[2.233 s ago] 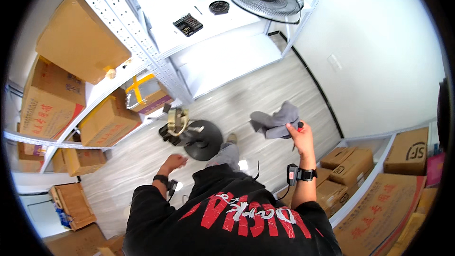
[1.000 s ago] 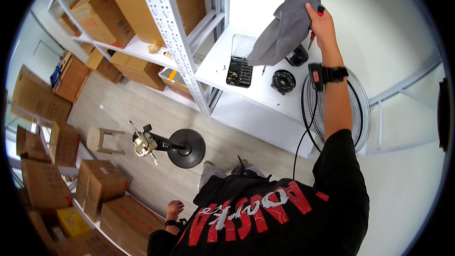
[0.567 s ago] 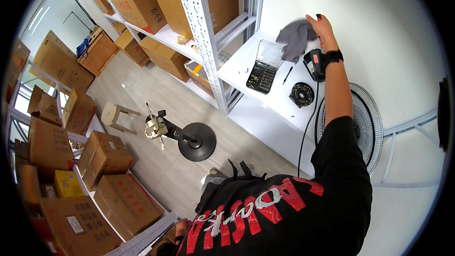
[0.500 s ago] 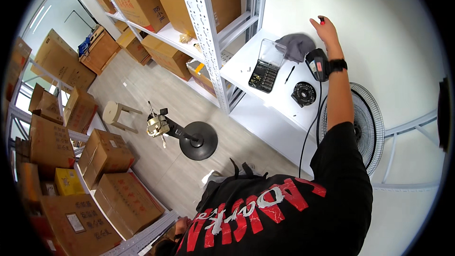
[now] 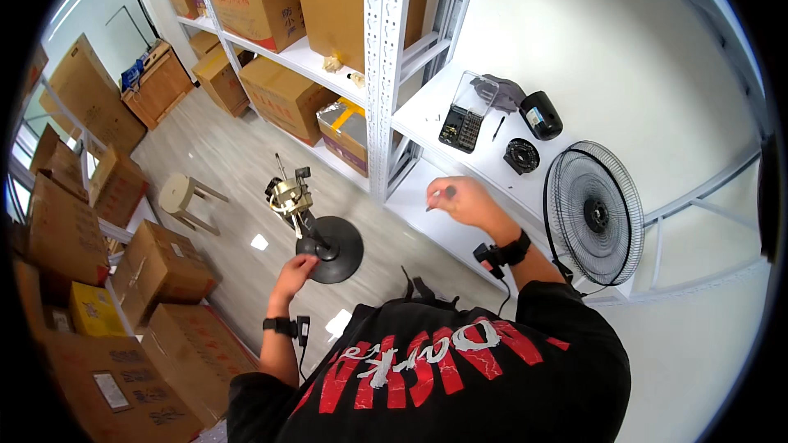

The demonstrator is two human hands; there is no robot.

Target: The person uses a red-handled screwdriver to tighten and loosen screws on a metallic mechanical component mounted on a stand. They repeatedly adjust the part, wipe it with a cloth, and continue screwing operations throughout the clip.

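My right hand (image 5: pixel 466 202), in front of the shelf edge, is closed round a short screwdriver (image 5: pixel 449 191); its dark end shows above the fingers and a thin tip below. My left hand (image 5: pixel 293 277) is near the stand's round black base (image 5: pixel 338 250), fingers curled together, with nothing visible in them. On that stand sits a bare fan motor (image 5: pixel 291 197) of pale metal. A bit set case (image 5: pixel 461 128) with its clear lid raised lies on the white shelf. Beside it are a thin black tool (image 5: pixel 498 128), a round slotted black part (image 5: pixel 521 156) and a black motor cover (image 5: pixel 542 115).
A wire fan grille (image 5: pixel 595 209) leans at the right by the shelf. A grey cloth (image 5: pixel 502 93) lies behind the bit case. Left of the stand is a beige stool (image 5: pixel 182 197). Cardboard boxes (image 5: pixel 168 267) fill the racks on both sides.
My right hand has come down from above the shelf toward my body, the screwdriver still in it. My left hand has risen from the lower edge to the stand. The view has shifted slightly.
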